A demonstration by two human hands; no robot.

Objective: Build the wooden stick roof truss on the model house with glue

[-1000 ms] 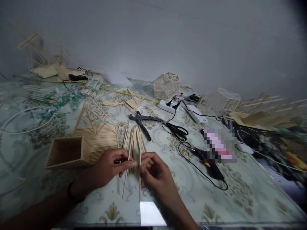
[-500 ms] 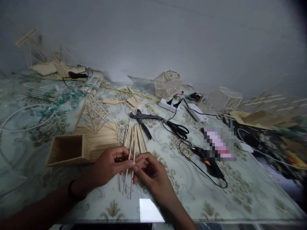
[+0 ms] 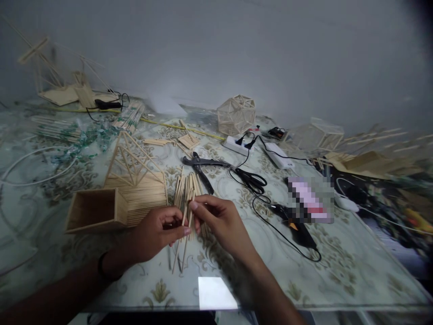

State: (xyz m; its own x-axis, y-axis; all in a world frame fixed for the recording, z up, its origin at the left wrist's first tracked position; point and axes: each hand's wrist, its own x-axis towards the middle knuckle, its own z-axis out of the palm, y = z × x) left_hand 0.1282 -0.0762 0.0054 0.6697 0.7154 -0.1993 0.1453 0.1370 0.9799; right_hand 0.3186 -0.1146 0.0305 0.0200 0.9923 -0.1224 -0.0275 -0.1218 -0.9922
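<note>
Thin wooden sticks [image 3: 179, 248] stand slanted between my two hands, near the front middle of the table. My left hand [image 3: 158, 232] is closed, pinching them lower down between thumb and fingers. Higher up, my right hand [image 3: 216, 219] pinches the upper end of one stick. Behind the fingers lies a loose bunch of similar sticks [image 3: 181, 185], partly hidden by my hands. To the left sit an open wooden box [image 3: 94, 212] and a flat panel of sticks [image 3: 145, 196], with a triangular stick frame [image 3: 130, 160] by it.
Black-handled cutters [image 3: 203, 169] and scissors [image 3: 252, 180] lie beyond the sticks. A glue gun [image 3: 297, 228] with a looping cord is at right, near a power strip [image 3: 238, 145]. A stick polyhedron [image 3: 237, 115] stands at the back. Wrapped stick bundles [image 3: 57, 128] lie back left.
My right hand has moved up along the sticks, from beside my left fingertips to the upper end. My left hand has stayed nearly in place.
</note>
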